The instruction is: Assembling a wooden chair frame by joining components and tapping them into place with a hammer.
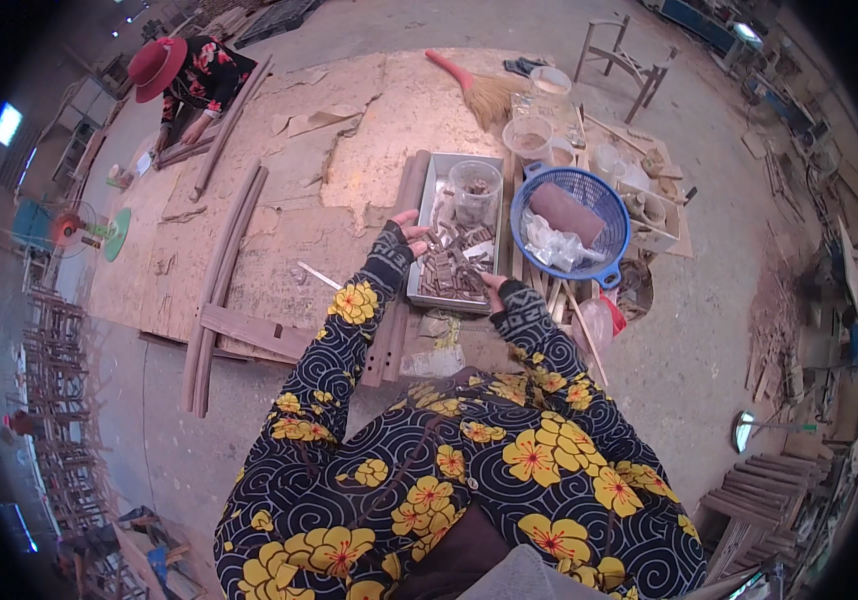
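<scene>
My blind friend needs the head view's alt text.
A person's left hand and right hand flank a shallow box holding small brown pieces and a clear plastic tub. A blue basket is at right; a co-worker bends forward, upper left.

Red-handled broom [490, 100] nr plastic tubs [527, 124]; blue basket [604, 197] w/ clear bag [554, 246] in it. Fan [71, 226] w/ green base [119, 236], far L; co-worker [215, 82] in red hat [157, 68], upper L; chair frame [621, 63], upper R.
</scene>
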